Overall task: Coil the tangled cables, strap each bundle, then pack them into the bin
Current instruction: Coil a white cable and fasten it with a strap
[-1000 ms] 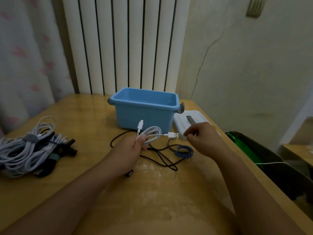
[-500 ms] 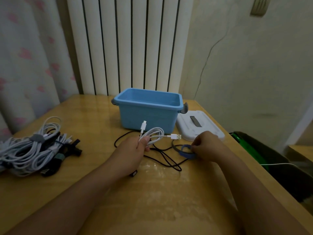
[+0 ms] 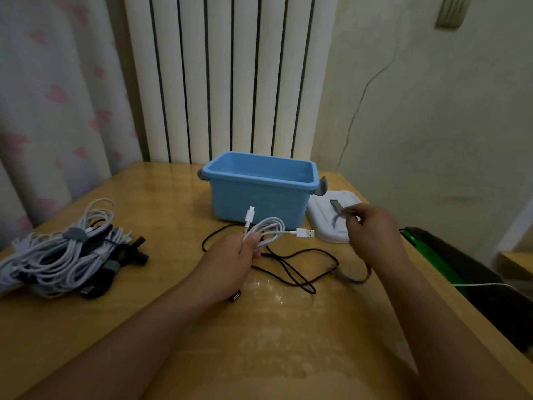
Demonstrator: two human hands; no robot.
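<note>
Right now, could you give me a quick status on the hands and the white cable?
Left hand grips coiled white cable. Right hand pinches a blurred strap, lifted. Bin open; loose black cable in front.

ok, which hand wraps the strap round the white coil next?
Right hand: it already pinches the strap, lifted beside the coil. Left hand is busy gripping the coil.

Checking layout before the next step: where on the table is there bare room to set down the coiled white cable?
Bare wood lies between the cable pile and the blue bin, and along the near edge of the table. Crowded: the loose black cable ahead of the left hand, and the white lid by the right hand.
</note>
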